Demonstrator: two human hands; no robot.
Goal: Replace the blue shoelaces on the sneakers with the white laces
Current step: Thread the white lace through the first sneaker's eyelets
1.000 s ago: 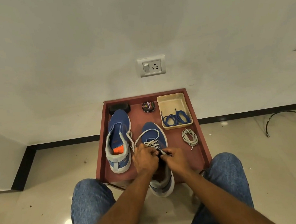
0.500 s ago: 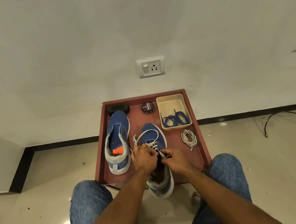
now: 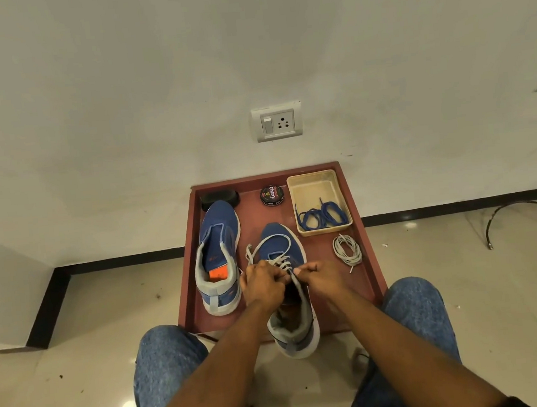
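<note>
Two blue sneakers lie on a reddish-brown tray (image 3: 372,259). The right sneaker (image 3: 282,244) is partly laced with a white lace (image 3: 274,261) that loops out over its toe. My left hand (image 3: 262,286) grips the lace at the upper eyelets. Across the tongue, my right hand (image 3: 321,275) pinches the other strand. The left sneaker (image 3: 216,241) has no lace and shows an orange insole. A second white lace (image 3: 347,250) lies coiled at the tray's right. Blue laces (image 3: 322,214) sit in a cream tub (image 3: 314,182).
A black tin of shoe polish (image 3: 272,195) and a black brush (image 3: 219,199) stand at the tray's back edge, against a white wall with a socket (image 3: 277,122). My denim-clad knees flank the tray. A dark cable (image 3: 507,213) lies on the tiled floor to the right.
Both hands stay at the right sneaker's upper eyelets. The right hand has shifted slightly right and up, drawing its strand of white lace tighter.
</note>
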